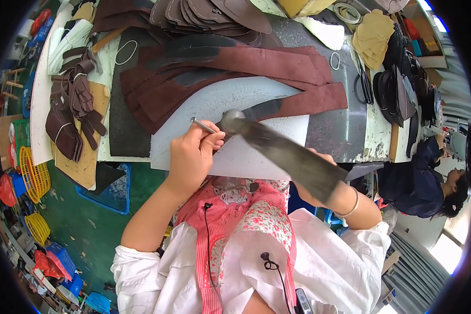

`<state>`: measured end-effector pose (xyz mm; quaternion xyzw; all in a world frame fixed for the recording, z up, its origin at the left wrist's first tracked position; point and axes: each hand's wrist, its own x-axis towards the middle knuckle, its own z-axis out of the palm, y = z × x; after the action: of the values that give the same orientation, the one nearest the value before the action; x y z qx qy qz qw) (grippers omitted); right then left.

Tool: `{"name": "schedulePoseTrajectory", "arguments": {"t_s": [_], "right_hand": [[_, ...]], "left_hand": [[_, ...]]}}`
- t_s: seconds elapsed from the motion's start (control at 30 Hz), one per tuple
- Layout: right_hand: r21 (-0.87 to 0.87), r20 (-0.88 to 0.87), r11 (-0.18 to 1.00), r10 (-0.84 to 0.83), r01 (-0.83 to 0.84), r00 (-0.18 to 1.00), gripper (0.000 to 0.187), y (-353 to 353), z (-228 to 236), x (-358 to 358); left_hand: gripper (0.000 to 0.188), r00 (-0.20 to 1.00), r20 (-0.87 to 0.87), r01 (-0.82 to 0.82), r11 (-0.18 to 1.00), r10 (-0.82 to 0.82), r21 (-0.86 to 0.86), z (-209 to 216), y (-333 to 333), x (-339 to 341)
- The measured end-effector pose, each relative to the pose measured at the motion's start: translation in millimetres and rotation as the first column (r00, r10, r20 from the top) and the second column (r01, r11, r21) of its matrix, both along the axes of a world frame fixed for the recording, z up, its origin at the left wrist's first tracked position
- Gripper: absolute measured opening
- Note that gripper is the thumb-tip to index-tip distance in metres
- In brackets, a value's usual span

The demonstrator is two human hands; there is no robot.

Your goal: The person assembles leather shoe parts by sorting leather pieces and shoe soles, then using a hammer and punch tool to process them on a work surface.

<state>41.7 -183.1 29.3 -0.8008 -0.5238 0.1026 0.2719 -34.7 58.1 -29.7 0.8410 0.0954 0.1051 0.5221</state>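
Observation:
My left hand (190, 152) pinches a slim metal punch (203, 125) over a pale board (282, 141) at the table's near side. In my right hand (324, 196) is a dark, flat metal bar (293, 157), smeared by motion, its far end next to the punch. A rounded grey shape (232, 118) shows at that end; what it is I cannot make out. Beneath, a brown leather strip (309, 102) lies on the board, partly hidden by the bar and my left hand. Several more brown leather pieces (230, 63) overlap just beyond it.
Dark rounded leather pieces (199, 13) are piled at the back. Tied brown bundles (65, 128) lie at the left, tan pieces (373, 39) and black scissors (365, 83) at the right. A blue basket (115, 193) stands on the floor. Another person (411, 180) sits at the right.

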Motion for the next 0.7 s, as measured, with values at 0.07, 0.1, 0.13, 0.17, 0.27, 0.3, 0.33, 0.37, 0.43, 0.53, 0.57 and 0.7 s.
{"name": "schedulePoseTrajectory", "arguments": {"t_s": [0.07,0.1,0.13,0.17,0.27,0.3,0.33,0.37,0.43,0.53,0.57,0.7], "right_hand": [[-0.044,0.221,0.999,0.031,-0.022,0.975,0.03,-9.1,14.6,1.9],[0.083,0.152,0.994,-0.089,0.077,0.984,0.031,-9.8,14.0,-1.4],[0.12,0.197,0.988,-0.115,0.093,0.974,0.029,-13.1,2.2,-3.6],[0.115,0.181,0.991,-0.091,0.07,0.979,0.03,-11.8,2.5,-0.1],[0.012,-0.108,0.993,-0.116,0.118,0.987,0.028,-4.8,-11.7,2.2],[-0.1,-0.197,0.98,-0.188,0.171,0.962,0.026,-6.0,-16.1,-0.1],[-0.214,-0.275,0.954,-0.267,0.212,0.924,0.024,-5.2,-17.5,-1.5],[-0.182,-0.296,0.96,-0.262,0.214,0.919,0.026,-5.9,-20.7,-1.7],[-0.106,-0.263,0.969,-0.244,0.224,0.933,0.027,-2.5,-8.1,3.8],[-0.026,-0.184,0.976,-0.218,0.218,0.958,0.025,1.2,13.1,9.8],[0.039,-0.084,0.98,-0.192,0.196,0.978,0.025,-3.7,9.9,10.0],[0.288,0.003,0.952,-0.108,0.102,0.994,0.03,-3.2,13.0,2.4]], "left_hand": [[0.009,0.999,0.013,-0.03,0.994,0.031,-0.104,-1.1,1.3,1.1],[0.009,0.999,0.008,-0.034,0.994,0.035,-0.1,-2.6,2.6,-0.7],[0.009,0.999,-0.008,-0.041,0.987,0.04,-0.153,-4.7,3.8,-3.0],[0.008,0.999,-0.021,-0.04,0.976,0.036,-0.212,-6.4,3.9,-2.5],[0.009,0.999,-0.037,-0.043,0.958,0.034,-0.283,-11.1,1.3,-0.8],[0.009,0.999,-0.038,-0.04,0.958,0.031,-0.283,-12.0,1.3,-0.1],[0.009,1.0,-0.022,-0.021,0.967,0.016,-0.255,-12.8,1.4,0.7],[0.01,1.0,-0.009,-0.009,0.974,0.007,-0.225,-13.2,1.6,-0.4],[0.01,1.0,-0.02,-0.017,0.983,0.014,-0.183,-9.6,0.5,-0.4],[0.009,1.0,-0.014,-0.017,0.993,0.016,-0.116,-8.8,-1.5,1.0],[0.009,1.0,-0.002,-0.017,0.995,0.016,-0.094,-8.9,-2.1,0.6],[0.012,0.926,0.278,0.127,0.904,-0.256,0.409,-12.8,2.8,0.3]]}}
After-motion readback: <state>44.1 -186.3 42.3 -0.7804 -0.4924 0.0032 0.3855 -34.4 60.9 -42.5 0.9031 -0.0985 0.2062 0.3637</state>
